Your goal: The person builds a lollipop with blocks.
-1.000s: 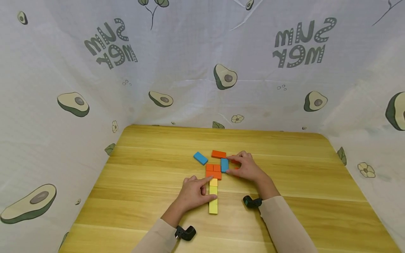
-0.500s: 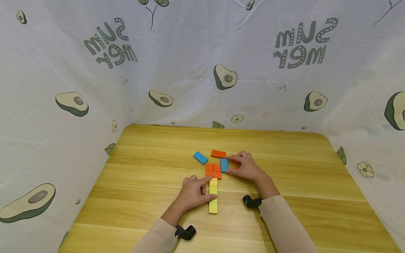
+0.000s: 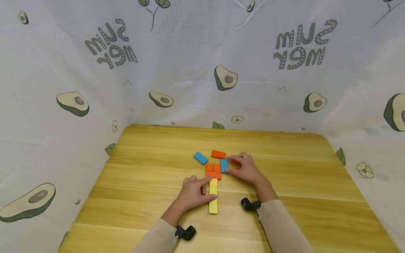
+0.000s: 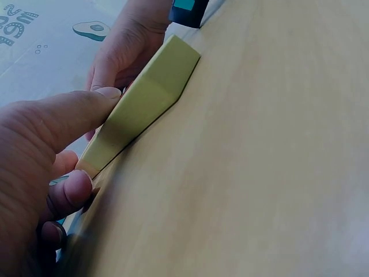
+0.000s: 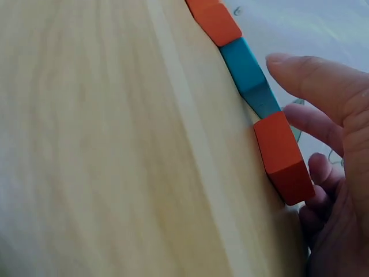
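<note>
My left hand (image 3: 193,194) rests on a column of flat wooden blocks. Its index fingertip touches near the light orange block (image 3: 213,182), and the thumb lies on the yellow block (image 3: 213,207). Above that column sit joined orange blocks (image 3: 213,174). My right hand (image 3: 246,168) has thumb and index finger at opposite ends of an upright blue block (image 3: 224,166), set against the right side of the orange blocks. In the right wrist view that blue block (image 5: 245,69) stands beside the thumb; a red-orange block (image 5: 282,156) lies nearer the curled fingers.
A second blue block (image 3: 200,158) lies tilted at the upper left. A red-orange block (image 3: 218,154) lies behind the group, and more red (image 3: 235,162) shows partly under my right hand. The wooden table (image 3: 142,168) backs onto a patterned cloth (image 3: 190,70).
My right wrist has shifted slightly down and to the left, while its fingertips stay by the blue block. The left hand and the blocks look unmoved.
</note>
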The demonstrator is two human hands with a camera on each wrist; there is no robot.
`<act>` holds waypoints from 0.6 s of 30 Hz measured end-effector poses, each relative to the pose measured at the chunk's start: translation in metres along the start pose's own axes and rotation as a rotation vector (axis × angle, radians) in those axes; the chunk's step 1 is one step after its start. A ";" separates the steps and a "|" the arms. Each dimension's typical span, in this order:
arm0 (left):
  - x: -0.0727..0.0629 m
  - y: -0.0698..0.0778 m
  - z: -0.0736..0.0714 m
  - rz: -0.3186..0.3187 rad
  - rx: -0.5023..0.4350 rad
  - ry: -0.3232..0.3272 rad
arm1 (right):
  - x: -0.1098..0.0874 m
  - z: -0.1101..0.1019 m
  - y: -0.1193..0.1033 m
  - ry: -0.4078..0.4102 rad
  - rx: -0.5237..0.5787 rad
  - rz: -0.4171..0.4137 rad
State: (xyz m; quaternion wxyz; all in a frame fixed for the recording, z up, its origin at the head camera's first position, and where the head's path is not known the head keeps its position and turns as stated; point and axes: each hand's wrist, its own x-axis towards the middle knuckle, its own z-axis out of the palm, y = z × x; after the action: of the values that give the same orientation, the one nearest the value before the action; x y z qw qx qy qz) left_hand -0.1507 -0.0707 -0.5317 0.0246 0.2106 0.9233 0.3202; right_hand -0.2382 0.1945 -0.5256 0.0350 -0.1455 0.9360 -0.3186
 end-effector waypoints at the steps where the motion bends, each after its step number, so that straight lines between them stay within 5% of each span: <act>1: 0.000 0.000 0.000 0.000 -0.002 0.001 | -0.001 0.001 0.000 0.009 0.007 0.001; 18: -0.001 0.001 0.000 -0.005 0.000 0.001 | -0.005 0.012 0.005 0.128 -0.006 -0.058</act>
State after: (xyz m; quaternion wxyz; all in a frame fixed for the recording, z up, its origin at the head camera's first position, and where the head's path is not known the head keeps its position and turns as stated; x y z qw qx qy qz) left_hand -0.1496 -0.0700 -0.5309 0.0251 0.2084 0.9238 0.3203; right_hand -0.2330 0.1925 -0.5384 -0.0345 -0.1522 0.9327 -0.3252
